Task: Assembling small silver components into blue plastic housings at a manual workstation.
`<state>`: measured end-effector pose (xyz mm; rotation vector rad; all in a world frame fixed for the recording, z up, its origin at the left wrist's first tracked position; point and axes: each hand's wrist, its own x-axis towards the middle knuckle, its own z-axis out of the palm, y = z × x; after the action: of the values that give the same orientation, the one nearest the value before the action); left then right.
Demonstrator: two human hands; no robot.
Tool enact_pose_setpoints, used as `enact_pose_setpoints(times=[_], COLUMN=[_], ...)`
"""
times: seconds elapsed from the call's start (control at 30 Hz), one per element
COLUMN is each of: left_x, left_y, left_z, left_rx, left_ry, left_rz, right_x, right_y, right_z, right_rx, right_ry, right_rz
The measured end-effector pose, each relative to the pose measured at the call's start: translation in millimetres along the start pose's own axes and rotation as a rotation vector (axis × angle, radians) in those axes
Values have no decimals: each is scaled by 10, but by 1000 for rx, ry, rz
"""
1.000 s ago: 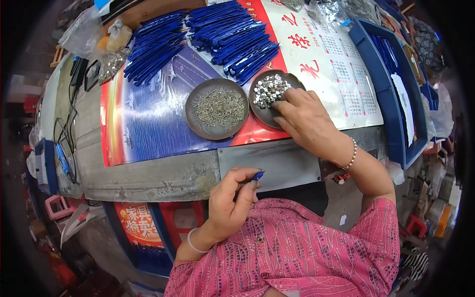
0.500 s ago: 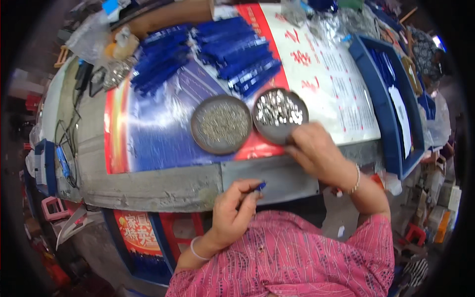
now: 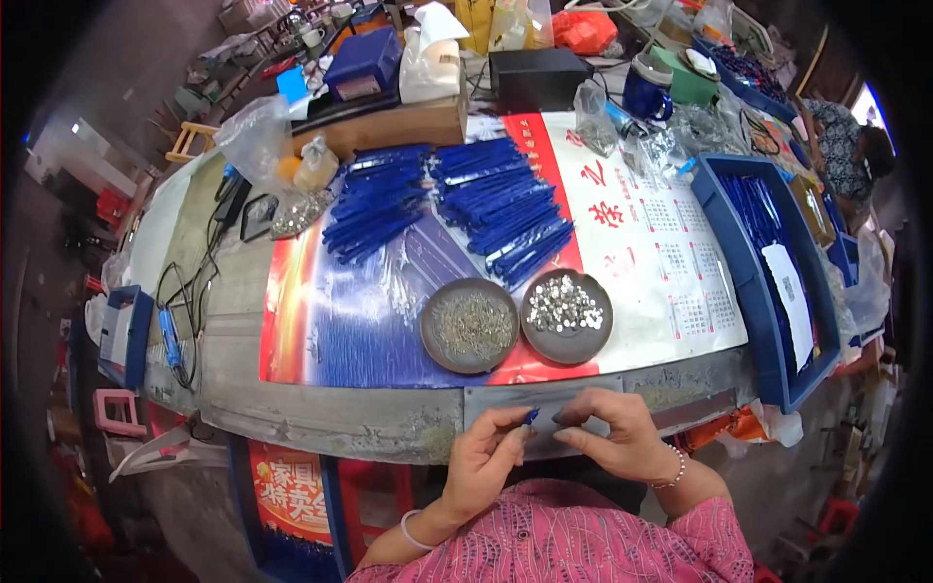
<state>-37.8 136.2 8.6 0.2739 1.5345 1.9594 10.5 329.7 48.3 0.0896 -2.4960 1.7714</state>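
Note:
My left hand (image 3: pixel 489 457) pinches a small blue piece (image 3: pixel 531 416) between thumb and fingertips, at the table's near edge. Close by on the right, my right hand (image 3: pixel 614 432) has its thumb and fingertips brought together; anything between them is too small to make out. A narrow gap separates the two hands. Beyond them stand two round dark bowls side by side. The left bowl (image 3: pixel 470 365) has many thin metal pins (image 3: pixel 476 325) in it, and the right bowl (image 3: pixel 559 348) small shiny silver pieces (image 3: pixel 564 304).
Two piles of blue strips (image 3: pixel 379 199) lie on a printed poster sheet (image 3: pixel 671 335) behind the bowls. At the right is a blue crate (image 3: pixel 824 364) with more blue strips. A blue-handled tool (image 3: pixel 170 338) with a cable lies left. Another person (image 3: pixel 844 146) is at the far right.
My right hand has come from the right bowl's near rim back beside my left hand. The left hand keeps its pinch on the blue piece. The whole view has shifted.

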Motion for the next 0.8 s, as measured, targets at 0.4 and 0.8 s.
enact_pose_setpoints(times=[0.4, 0.8], left_x=[145, 45], left_y=[-65, -202], left_z=[-7, -14], left_rx=[-248, -330], left_ry=[-26, -177], left_rz=[-60, 93], right_x=[89, 6], right_y=[191, 269], right_z=[214, 365], right_rx=[89, 212], right_ry=[139, 160], right_rz=[-71, -49])
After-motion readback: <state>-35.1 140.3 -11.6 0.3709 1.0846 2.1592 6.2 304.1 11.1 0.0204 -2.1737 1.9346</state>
